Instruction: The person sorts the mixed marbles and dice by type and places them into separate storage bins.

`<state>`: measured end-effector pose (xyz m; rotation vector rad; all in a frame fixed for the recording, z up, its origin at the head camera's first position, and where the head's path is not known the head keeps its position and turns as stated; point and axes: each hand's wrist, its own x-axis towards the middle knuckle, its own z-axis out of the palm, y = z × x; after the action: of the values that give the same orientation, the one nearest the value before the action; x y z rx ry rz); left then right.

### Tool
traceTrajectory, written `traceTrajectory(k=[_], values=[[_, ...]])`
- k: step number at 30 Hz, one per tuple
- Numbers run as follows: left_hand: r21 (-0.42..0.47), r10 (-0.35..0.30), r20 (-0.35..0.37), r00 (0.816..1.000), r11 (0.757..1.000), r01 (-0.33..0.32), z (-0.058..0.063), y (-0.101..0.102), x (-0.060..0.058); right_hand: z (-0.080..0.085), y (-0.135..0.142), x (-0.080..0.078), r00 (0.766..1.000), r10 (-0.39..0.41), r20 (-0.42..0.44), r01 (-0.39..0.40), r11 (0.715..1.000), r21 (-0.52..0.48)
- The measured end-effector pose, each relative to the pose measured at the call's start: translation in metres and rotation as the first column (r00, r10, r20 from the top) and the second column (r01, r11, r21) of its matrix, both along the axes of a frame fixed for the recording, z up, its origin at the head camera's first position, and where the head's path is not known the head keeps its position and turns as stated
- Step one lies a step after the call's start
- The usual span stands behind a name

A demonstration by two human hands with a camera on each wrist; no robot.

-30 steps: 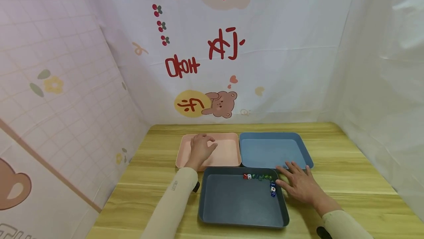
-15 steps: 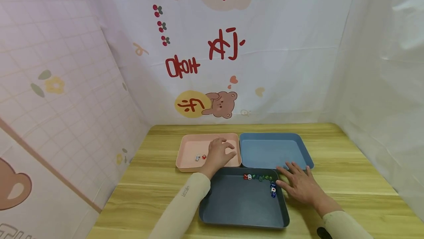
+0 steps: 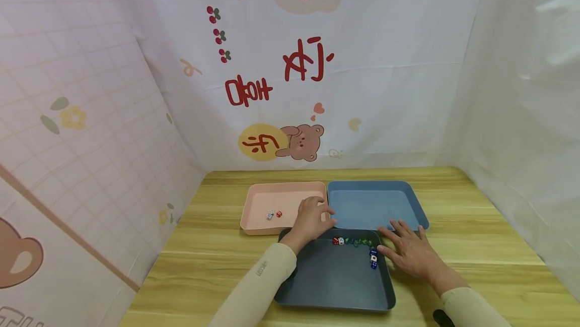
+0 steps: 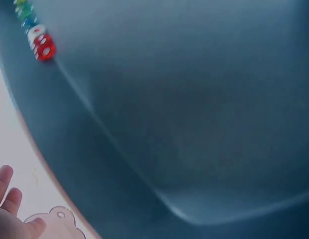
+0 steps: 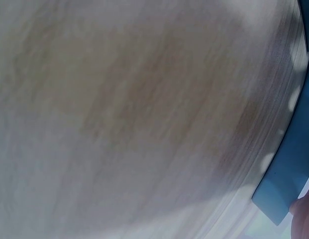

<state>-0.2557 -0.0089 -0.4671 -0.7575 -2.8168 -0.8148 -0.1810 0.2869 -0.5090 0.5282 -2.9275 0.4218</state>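
My left hand [image 3: 312, 220] hovers where the pink tray, blue tray and dark tray meet, thumb and fingers apart with nothing seen between them. Below and to its right, a red die [image 3: 336, 241] and a white die [image 3: 342, 241] start a row along the dark tray's [image 3: 326, 286] far wall. Green dice [image 3: 358, 242] continue that row; blue dice [image 3: 373, 265] with a white one between them line the right wall. My right hand [image 3: 410, 251] lies with fingers spread beside the dark tray's right rim, fingertips at the blue tray's front edge. The left wrist view also shows the red die [image 4: 45, 47].
Inside the pink tray [image 3: 267, 191] are a red die [image 3: 279, 213] and white dice [image 3: 270, 214]. The blue tray [image 3: 367, 201] adjoins it on the right. All three trays stand on a wooden table [image 3: 476, 236], with printed cloth [image 3: 389, 75] hanging behind and at the sides.
My left hand has moved right and toward me, from over the pink tray to the dark tray's far edge, uncovering dice in the pink tray. The right hand has stayed in place.
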Motion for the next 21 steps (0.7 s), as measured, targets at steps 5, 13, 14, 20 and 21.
traceTrajectory(k=[5, 13, 14, 20, 21], values=[[-0.046, -0.033, 0.023, 0.999, 0.998, 0.034, -0.007, 0.004, 0.009, 0.0, 0.001, 0.0, 1.0, 0.001, -0.001, -0.001, 1.0, 0.002], [-0.148, -0.056, -0.015, 0.998, 0.987, 0.054, -0.018, 0.003, 0.015, -0.002, 0.0, -0.001, 1.0, 0.003, 0.006, -0.003, 1.0, -0.006], [-0.161, -0.057, -0.02, 0.998, 0.986, 0.053, -0.019, 0.003, 0.016, -0.003, 0.0, -0.001, 1.0, 0.004, 0.007, -0.004, 1.0, -0.005], [-0.182, -0.085, -0.057, 0.995, 0.98, 0.074, -0.02, 0.002, 0.017, -0.004, 0.001, -0.001, 1.0, 0.003, 0.004, -0.003, 1.0, 0.0], [-0.19, -0.092, -0.065, 0.994, 0.979, 0.078, -0.021, 0.002, 0.017, -0.004, 0.001, -0.001, 1.0, 0.002, 0.002, -0.002, 1.0, 0.001]])
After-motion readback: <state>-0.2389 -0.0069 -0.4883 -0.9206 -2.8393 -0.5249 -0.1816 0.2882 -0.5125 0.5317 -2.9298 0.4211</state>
